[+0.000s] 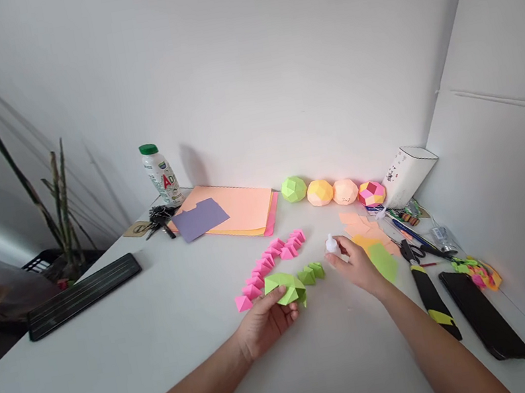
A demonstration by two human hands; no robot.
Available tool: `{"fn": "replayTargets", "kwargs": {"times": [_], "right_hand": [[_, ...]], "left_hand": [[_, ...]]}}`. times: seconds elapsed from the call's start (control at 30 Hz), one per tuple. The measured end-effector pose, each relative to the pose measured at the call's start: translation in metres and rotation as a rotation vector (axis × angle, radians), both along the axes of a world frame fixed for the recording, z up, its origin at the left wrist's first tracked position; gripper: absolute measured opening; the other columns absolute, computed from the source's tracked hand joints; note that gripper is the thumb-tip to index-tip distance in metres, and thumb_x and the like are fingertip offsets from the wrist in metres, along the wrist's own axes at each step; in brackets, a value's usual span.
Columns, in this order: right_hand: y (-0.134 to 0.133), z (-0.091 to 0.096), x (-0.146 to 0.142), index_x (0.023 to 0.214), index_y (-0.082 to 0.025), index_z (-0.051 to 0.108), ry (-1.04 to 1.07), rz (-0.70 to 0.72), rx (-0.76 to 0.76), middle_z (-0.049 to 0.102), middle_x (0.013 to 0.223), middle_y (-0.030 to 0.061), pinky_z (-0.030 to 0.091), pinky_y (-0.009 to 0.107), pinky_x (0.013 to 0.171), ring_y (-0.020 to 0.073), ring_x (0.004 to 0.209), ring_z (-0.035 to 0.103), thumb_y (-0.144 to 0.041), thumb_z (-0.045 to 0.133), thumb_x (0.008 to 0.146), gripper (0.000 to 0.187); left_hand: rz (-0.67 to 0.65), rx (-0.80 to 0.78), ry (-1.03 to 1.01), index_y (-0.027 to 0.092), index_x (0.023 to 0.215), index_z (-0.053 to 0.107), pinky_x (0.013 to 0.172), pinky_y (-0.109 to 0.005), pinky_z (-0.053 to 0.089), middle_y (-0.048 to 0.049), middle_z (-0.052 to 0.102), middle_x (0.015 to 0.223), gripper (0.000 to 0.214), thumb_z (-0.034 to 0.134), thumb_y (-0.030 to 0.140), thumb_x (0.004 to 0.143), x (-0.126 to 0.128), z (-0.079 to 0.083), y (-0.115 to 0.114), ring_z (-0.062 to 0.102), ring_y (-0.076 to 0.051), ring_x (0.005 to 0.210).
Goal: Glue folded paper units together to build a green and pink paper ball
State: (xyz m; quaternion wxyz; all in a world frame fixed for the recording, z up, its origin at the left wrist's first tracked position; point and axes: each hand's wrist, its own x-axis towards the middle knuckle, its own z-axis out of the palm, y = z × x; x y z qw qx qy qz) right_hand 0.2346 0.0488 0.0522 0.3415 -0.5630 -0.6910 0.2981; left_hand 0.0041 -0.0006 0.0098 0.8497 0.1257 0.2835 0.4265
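Observation:
My left hand [263, 320] is closed on a folded green paper piece [285, 286], held just above the white table [120, 368]. My right hand [358, 268] grips a small white glue bottle [332, 245], its tip pointing up. Between the hands lie more green folded units [313, 273]. A row of pink folded paper units [271, 263] runs diagonally just beyond my left hand.
Four paper balls [332, 191] line the wall, beside a white box [407, 173]. Orange and purple sheets [229, 212], keys [158, 220] and a bottle [160, 173] sit at the back. Paper squares [373, 241], scissors [415, 251], a cutter [433, 299] and a phone [484, 320] lie on the right; a black keyboard [82, 295] on the left.

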Motion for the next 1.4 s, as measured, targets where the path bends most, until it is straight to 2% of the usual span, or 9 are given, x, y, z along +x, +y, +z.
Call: {"fn": "replayTargets", "kwargs": {"times": [0.03, 0.1, 0.13, 0.27, 0.43, 0.73, 1.4], "right_hand": [[-0.005, 0.011, 0.0, 0.103, -0.022, 0.058, -0.036, 0.068, -0.001, 0.064, 0.1, 0.0056, 0.045, 0.034, 0.084, 0.0218, 0.095, 0.057, -0.041, 0.057, 0.081, 0.029], [-0.017, 0.032, -0.001, 0.106, -0.023, 0.059, -0.245, 0.296, -0.033, 0.062, 0.105, 0.005, 0.045, 0.033, 0.083, 0.0209, 0.094, 0.058, -0.037, 0.057, 0.084, 0.026], [-0.024, 0.04, -0.003, 0.108, -0.024, 0.059, -0.328, 0.361, -0.061, 0.062, 0.106, 0.0044, 0.045, 0.032, 0.081, 0.0202, 0.092, 0.059, -0.036, 0.056, 0.084, 0.026], [-0.044, 0.054, -0.017, 0.107, -0.024, 0.062, -0.581, 0.459, -0.088, 0.064, 0.095, 0.0042, 0.046, 0.03, 0.071, 0.0209, 0.084, 0.06, -0.033, 0.058, 0.084, 0.025], [-0.051, 0.051, -0.033, 0.111, -0.022, 0.062, -0.693, 0.483, -0.047, 0.065, 0.094, 0.0059, 0.045, 0.031, 0.068, 0.0227, 0.085, 0.06, -0.03, 0.058, 0.085, 0.027], [-0.047, 0.044, -0.034, 0.111, -0.021, 0.062, -0.73, 0.433, -0.019, 0.066, 0.095, 0.0066, 0.046, 0.033, 0.069, 0.0236, 0.087, 0.061, -0.029, 0.059, 0.084, 0.028], [-0.049, 0.031, -0.042, 0.108, -0.021, 0.061, -0.642, 0.496, -0.039, 0.066, 0.096, 0.0067, 0.047, 0.032, 0.07, 0.0236, 0.087, 0.061, -0.029, 0.062, 0.083, 0.027]], "left_hand": [[0.003, -0.004, -0.008, 0.011, 0.088, 0.065, 0.065, -0.025, 0.049, -0.0057, 0.063, 0.076, 0.014, 0.067, 0.022, 0.078, 0.0, 0.0, 0.0, 0.058, -0.012, 0.064], [0.012, -0.018, -0.023, 0.011, 0.089, 0.065, 0.065, -0.025, 0.049, -0.0061, 0.063, 0.078, 0.015, 0.067, 0.022, 0.079, 0.001, 0.001, 0.0, 0.058, -0.012, 0.066], [0.016, -0.024, -0.027, 0.01, 0.09, 0.065, 0.065, -0.025, 0.049, -0.0063, 0.063, 0.079, 0.015, 0.066, 0.022, 0.08, 0.001, 0.001, 0.001, 0.058, -0.012, 0.066], [0.031, -0.003, -0.044, 0.011, 0.088, 0.065, 0.063, -0.025, 0.047, -0.0046, 0.062, 0.076, 0.013, 0.066, 0.022, 0.08, 0.001, 0.001, 0.001, 0.057, -0.012, 0.066], [0.022, 0.028, -0.043, 0.012, 0.086, 0.065, 0.062, -0.025, 0.047, -0.0036, 0.061, 0.075, 0.012, 0.066, 0.022, 0.08, 0.001, 0.002, 0.0, 0.056, -0.011, 0.065], [0.019, 0.032, -0.036, 0.012, 0.087, 0.066, 0.062, -0.024, 0.046, -0.0038, 0.059, 0.074, 0.012, 0.066, 0.021, 0.08, 0.001, 0.003, 0.0, 0.055, -0.011, 0.066], [0.013, 0.019, -0.025, 0.011, 0.084, 0.067, 0.061, -0.024, 0.047, -0.0036, 0.061, 0.074, 0.013, 0.069, 0.022, 0.077, 0.001, 0.004, -0.001, 0.055, -0.01, 0.062]]}}
